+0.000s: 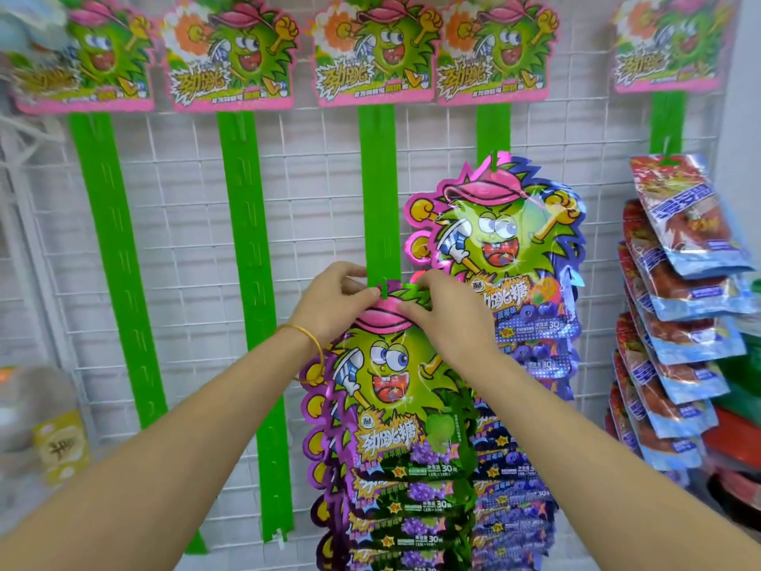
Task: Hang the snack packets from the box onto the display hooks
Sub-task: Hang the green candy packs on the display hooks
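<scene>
A green snack packet (pixel 395 389) with a cartoon durian face hangs against the middle green hanging strip (pixel 381 191). Its top edge sits at a small green hook (pixel 384 287). My left hand (pixel 333 300) pinches the packet's top left corner beside the hook. My right hand (pixel 442 313) pinches the top right corner. Several more packets (pixel 407 513) of the same kind hang below it on that strip. The strip to the right carries a column of purple-edged packets (pixel 506 241). The box is out of view.
Two bare green strips (pixel 111 249) (pixel 247 249) hang on the white wire grid (pixel 313 187) at left. Cartoon header cards (pixel 374 51) top each strip. Red and blue packets (pixel 679 290) hang at far right. A blurred bottle (pixel 45 422) stands at lower left.
</scene>
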The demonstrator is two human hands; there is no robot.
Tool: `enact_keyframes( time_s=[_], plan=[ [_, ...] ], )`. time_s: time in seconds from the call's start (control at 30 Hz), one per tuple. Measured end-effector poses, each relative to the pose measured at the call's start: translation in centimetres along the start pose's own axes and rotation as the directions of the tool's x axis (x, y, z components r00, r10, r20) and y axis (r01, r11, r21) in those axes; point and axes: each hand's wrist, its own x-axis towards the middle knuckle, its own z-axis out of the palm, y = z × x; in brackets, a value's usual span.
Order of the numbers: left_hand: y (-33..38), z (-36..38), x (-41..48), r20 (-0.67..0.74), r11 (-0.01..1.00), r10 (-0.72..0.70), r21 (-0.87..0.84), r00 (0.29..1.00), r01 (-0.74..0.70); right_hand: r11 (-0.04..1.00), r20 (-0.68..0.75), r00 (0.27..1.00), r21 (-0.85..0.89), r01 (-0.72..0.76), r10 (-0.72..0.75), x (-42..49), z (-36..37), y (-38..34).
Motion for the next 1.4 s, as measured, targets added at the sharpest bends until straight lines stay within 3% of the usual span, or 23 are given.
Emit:
enact_keyframes(
  time_s=[0.13,0.23,0.33,0.43,0.5,0.63,0.7,0.77,0.87,0.93,1.0,1.1,1.13,1.27,1.33,1.4],
  plan=[
    [-2.6,0.1,-5.0,-0.23,0.96,0.269,0.136,0.935,-0.243,0.974,-0.274,0.945,-0.188,0.126,-0.176,-3.2,0.3,0.5],
    [-6.4,0.8,-11.4,-0.219,0.953,0.295,0.14,0.93,-0.269,0.981,-0.394,0.9,-0.13,0.147,-0.187,-8.4,1.8,1.5],
    [-12.0,1.9,-18.2,-0.099,0.98,0.169,0.124,0.981,-0.156,0.982,-0.238,0.96,0.088,0.17,-0.145,-15.2,5.0,2.6],
    [-17.0,2.4,-24.7,0.067,0.992,-0.076,0.101,0.995,0.069,0.977,0.117,0.989,0.205,0.064,-0.09,-22.5,9.5,4.1],
    [-19.8,2.6,-28.3,0.163,0.97,-0.229,0.117,0.96,0.212,0.981,0.433,0.902,0.18,-0.078,-0.008,-26.9,12.9,5.3],
    [-22.9,2.9,-32.2,0.193,0.931,-0.362,0.133,0.912,0.341,0.988,0.833,0.551,0.042,-0.149,0.048,-33.0,18.9,8.1],
    [-23.9,3.2,-32.5,0.185,0.899,-0.435,0.14,0.881,0.415,0.988,0.911,0.412,0.033,-0.148,0.031,-34.8,20.8,8.3],
    [-24.6,3.4,-32.1,0.183,0.879,-0.476,0.142,0.86,0.456,0.986,0.945,0.325,0.087,-0.144,-0.035,-36.2,22.7,7.5],
    [-25.2,3.5,-31.8,0.172,0.872,-0.489,0.109,0.855,0.477,0.98,0.962,0.255,0.141,-0.142,-0.101,-37.7,26.1,5.4],
    [-25.2,3.5,-32.0,0.181,0.863,-0.505,0.092,0.844,0.497,0.976,0.975,0.209,0.109,-0.187,-0.069,-38.6,28.1,4.5],
    [-25.2,3.4,-32.1,0.192,0.86,-0.51,0.102,0.838,0.5,0.975,0.978,0.206,0.077,-0.206,-0.034,-39.3,29.3,4.3],
    [-25.3,3.4,-32.3,0.224,0.849,-0.529,0.151,0.819,0.507,0.984,0.939,0.345,0.048,-0.173,0.015,-38.9,29.2,5.1],
    [-25.4,3.4,-32.4,0.237,0.846,-0.533,0.167,0.812,0.507,0.984,0.936,0.352,0.062,-0.165,0.0,-38.3,28.8,5.5],
    [-25.5,4.3,-33.1,0.391,0.838,-0.546,0.268,0.741,0.476,0.956,0.956,0.25,0.206,-0.207,-0.152,-34.8,25.5,6.2],
    [-25.1,4.9,-33.5,0.501,0.846,-0.533,0.322,0.682,0.424,0.922,0.947,0.249,0.272,-0.274,-0.205,-32.9,23.0,5.8],
    [-24.5,5.5,-33.5,0.536,0.868,-0.494,0.353,0.684,0.35,0.887,0.932,0.285,0.315,-0.338,-0.222,-31.3,20.6,5.4]
  ],
)
